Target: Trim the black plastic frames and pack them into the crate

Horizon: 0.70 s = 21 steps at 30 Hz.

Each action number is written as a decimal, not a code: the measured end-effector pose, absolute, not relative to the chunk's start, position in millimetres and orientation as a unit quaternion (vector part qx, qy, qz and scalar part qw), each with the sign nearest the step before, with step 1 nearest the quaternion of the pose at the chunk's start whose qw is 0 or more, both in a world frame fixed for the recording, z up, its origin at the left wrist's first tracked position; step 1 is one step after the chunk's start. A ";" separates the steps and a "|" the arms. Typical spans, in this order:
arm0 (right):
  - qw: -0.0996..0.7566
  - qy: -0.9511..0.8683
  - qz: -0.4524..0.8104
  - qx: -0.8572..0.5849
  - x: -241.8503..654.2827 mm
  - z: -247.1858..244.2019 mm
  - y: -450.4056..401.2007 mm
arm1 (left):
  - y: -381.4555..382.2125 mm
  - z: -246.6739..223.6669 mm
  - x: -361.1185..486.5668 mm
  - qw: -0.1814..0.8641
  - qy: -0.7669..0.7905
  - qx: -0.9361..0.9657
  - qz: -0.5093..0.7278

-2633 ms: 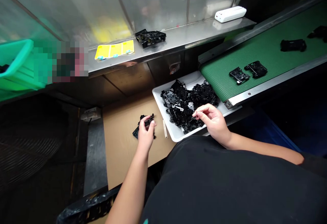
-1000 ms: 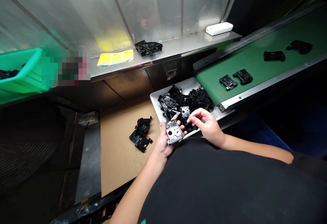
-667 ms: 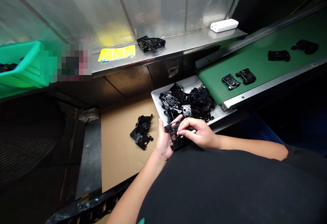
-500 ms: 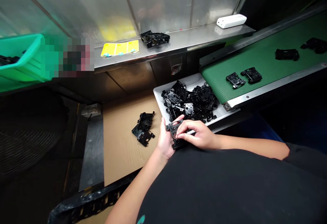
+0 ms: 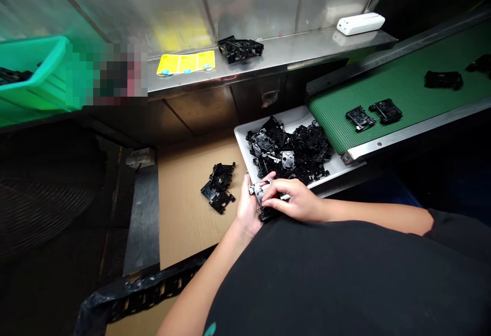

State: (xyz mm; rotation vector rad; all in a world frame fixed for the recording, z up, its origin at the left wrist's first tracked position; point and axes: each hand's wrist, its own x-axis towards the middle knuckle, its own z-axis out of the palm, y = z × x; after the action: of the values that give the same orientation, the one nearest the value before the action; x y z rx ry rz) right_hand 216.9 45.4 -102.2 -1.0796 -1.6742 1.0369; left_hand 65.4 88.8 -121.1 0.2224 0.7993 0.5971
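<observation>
A black molded plastic part [image 5: 258, 191] rests in my left hand [image 5: 247, 208], whose fingers curl round its edge close to my body. My right hand [image 5: 293, 199] comes in from the right with thumb and forefinger pinched at the part's face; whether something small is between those fingertips I cannot make out. Just beyond my hands stands a white tray [image 5: 242, 136] heaped with similar black parts [image 5: 303, 147]. Left of my hands, a few black parts [image 5: 219, 186] lie in a cluster on the cardboard sheet [image 5: 180, 223].
A green conveyor belt [image 5: 337, 116] with several black parts slopes down to the tray from the right. On the metal ledge [image 5: 284, 54] lie a yellow card [image 5: 186, 63], a black part [image 5: 241, 49] and a white device [image 5: 360, 23]. A green bin [image 5: 42, 80] stands at left.
The view has shifted slightly, moving the surroundings in the picture. The held part has tilted a little and its face catches more light. Both hands keep their hold.
</observation>
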 end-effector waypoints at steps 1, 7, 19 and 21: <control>0.433 -0.674 0.412 -0.435 216.9 -102.5 45.2 | 88.8 -120.8 65.3 0.873 0.383 0.102 0.284; 0.426 -0.727 0.350 -0.410 216.0 -107.0 43.3 | 89.1 -119.6 65.5 0.876 0.389 0.081 0.273; 0.454 -0.731 0.338 -0.380 213.0 -111.7 41.6 | 86.6 -133.4 57.6 0.816 0.449 0.239 0.273; 0.515 -0.679 0.352 -0.386 218.1 -113.8 41.5 | 96.5 -140.5 48.1 0.751 0.484 0.344 0.290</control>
State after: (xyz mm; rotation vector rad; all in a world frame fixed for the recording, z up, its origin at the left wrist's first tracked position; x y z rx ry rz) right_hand 218.1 41.5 -113.8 -0.9276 -1.6320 0.8452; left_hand 48.1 96.5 -140.5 0.7521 1.0563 0.6334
